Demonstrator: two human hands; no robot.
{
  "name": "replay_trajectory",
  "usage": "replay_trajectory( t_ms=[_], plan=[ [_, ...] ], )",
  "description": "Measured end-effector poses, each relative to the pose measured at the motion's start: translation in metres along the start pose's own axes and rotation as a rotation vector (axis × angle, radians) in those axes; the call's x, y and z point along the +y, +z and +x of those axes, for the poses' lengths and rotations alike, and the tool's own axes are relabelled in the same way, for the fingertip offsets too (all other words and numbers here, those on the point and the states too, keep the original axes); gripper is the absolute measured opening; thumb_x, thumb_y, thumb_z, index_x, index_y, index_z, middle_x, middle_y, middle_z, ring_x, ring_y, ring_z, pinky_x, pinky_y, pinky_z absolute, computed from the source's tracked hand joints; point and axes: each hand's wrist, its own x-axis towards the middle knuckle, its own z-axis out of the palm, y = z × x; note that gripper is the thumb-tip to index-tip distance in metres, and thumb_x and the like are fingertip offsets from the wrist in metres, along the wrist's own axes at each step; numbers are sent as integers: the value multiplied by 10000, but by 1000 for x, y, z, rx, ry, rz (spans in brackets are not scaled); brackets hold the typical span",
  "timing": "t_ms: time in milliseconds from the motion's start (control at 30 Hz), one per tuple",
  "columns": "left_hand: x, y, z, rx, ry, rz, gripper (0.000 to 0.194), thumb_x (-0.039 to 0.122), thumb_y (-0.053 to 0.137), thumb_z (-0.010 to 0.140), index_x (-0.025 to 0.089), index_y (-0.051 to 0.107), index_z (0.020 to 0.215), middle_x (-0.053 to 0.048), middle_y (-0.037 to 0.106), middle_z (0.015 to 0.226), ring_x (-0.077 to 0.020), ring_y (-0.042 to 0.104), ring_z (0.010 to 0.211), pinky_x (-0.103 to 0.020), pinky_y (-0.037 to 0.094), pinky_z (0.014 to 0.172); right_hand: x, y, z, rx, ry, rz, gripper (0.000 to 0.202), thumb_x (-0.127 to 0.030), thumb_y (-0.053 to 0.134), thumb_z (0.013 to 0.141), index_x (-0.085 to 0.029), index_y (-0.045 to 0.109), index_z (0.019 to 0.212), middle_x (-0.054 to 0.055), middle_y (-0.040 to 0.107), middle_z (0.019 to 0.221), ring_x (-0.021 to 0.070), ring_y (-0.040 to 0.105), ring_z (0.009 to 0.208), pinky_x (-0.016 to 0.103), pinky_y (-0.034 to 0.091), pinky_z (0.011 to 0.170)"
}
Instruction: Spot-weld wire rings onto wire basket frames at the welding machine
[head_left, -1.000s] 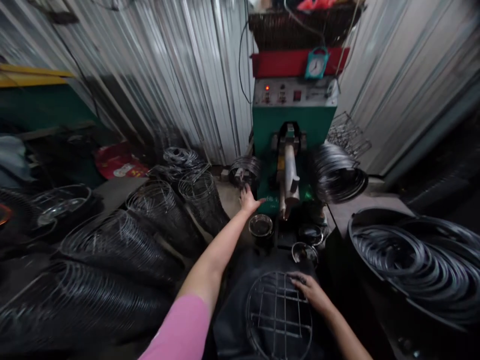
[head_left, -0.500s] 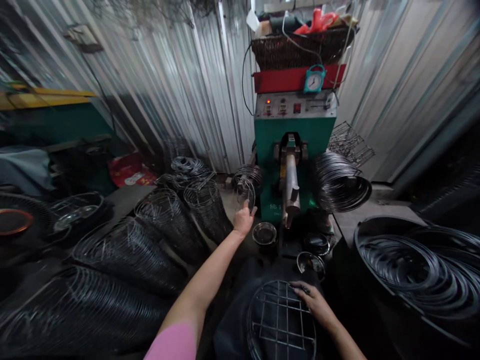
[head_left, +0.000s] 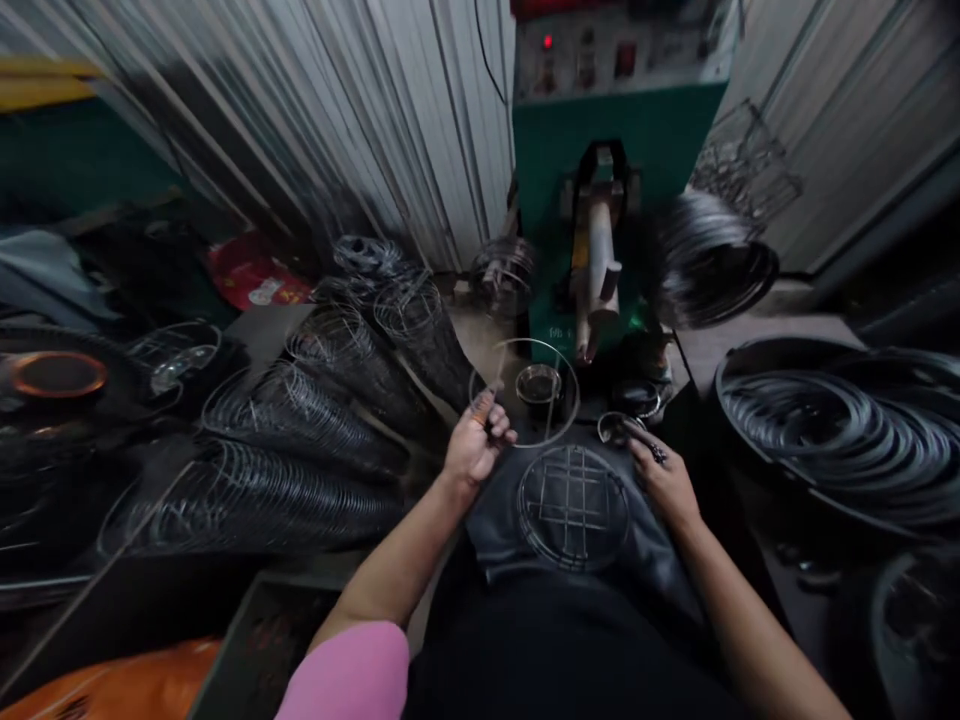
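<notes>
Could slip from so one-sided a pinch, or catch on the round wire grid [head_left: 574,509] at lower centre. See the thin wire ring [head_left: 578,390] mid-frame, pinched near its lower left by the nearly closed left hand [head_left: 481,442], jutting rightward past the fingertips. Right of centre, note the right hand [head_left: 664,474], loosely curled beside a round dish [head_left: 613,425]; cannot tell if gripping anything.

"What did you notice around you?"
"Far to my left I saw a pale cloth [head_left: 49,270], and a red printed thing [head_left: 259,272] to its right."
"What else?"
"Some orange material [head_left: 127,685] lay low at my left; ahead, a black cable [head_left: 486,60] hung against a corrugated wall [head_left: 360,120]."
</notes>
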Motion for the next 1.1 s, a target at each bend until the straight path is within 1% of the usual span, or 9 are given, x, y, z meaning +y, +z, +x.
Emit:
replay_trajectory(
  t_ms=[133, 267, 333, 467, 533, 600, 667, 767, 1100],
  plan=[
    [-49, -1, -41, -25, -254, -166, 228, 252, 563, 845, 178, 548, 1059, 77, 339, 588, -29, 356, 460, -198, 471, 553, -34, 7, -30, 21, 48, -4, 382, -458, 629, 735, -177, 684, 988, 78, 691, 919, 248, 629, 871, 370, 504, 789],
    [-65, -3, -66, -76, -347, -184, 308, 269, 597, 817, 201, 511, 1104, 51, 459, 667, -59, 484, 571, -299, 523, 687, -35, 12, -52, 80, 111, 6, 344, -447, 622, 745, -176, 662, 954, 72, 686, 898, 232, 629, 850, 357, 503, 782],
    [-66, -10, -71, -125, -364, -102, 369, 307, 634, 782, 189, 506, 1108, 13, 524, 757, -96, 540, 647, -306, 519, 663, -26, 11, -58, 85, 130, -16, 345, -445, 603, 757, -171, 648, 961, 72, 683, 876, 226, 629, 830, 356, 505, 771],
    [-72, -35, -59, -110, -233, 252, 513, 306, 687, 717, 138, 497, 1162, 18, 530, 705, -74, 491, 551, -204, 431, 509, -4, 5, -66, 53, 112, -133, 352, -429, 548, 781, -157, 638, 985, 92, 682, 907, 233, 633, 838, 368, 503, 785],
    [-78, -47, -49, -99, -182, 463, 519, 270, 653, 733, 119, 495, 1204, 17, 558, 682, -72, 485, 528, -204, 428, 518, 7, 3, -70, 31, 90, -192, 376, -417, 526, 785, -155, 632, 1032, 103, 682, 946, 240, 638, 863, 372, 502, 804],
    [-84, -55, -40, -114, -127, 671, 465, 249, 606, 755, 123, 532, 1197, -37, 649, 833, -120, 578, 676, -255, 485, 666, 14, 4, -74, 17, 65, -247, 399, -399, 503, 793, -148, 622, 1079, 112, 675, 999, 246, 635, 912, 376, 495, 839],
    [-87, -57, -35, -138, -41, 824, 418, 241, 582, 762, 139, 575, 1167, -71, 652, 1073, -185, 595, 957, -316, 452, 892, 19, 5, -76, 18, 35, -294, 416, -376, 480, 802, -140, 611, 1118, 118, 657, 1063, 250, 619, 973, 382, 477, 882],
    [-88, -56, -31, -183, 18, 920, 417, 263, 567, 767, 149, 586, 1168, -65, 582, 1231, -216, 501, 1175, -353, 335, 1049, 21, 4, -76, 8, 19, -336, 422, -342, 467, 801, -144, 607, 1145, 108, 648, 1094, 243, 613, 998, 369, 474, 896],
    [-91, -60, -21, -264, 26, 1091, 440, 317, 489, 823, 148, 541, 1226, -79, 532, 1288, -216, 455, 1228, -364, 299, 1073, 23, -2, -74, -83, 30, -366, 411, -307, 457, 811, -165, 603, 1168, 84, 647, 1105, 237, 612, 1009, 347, 478, 902]
  ],
)
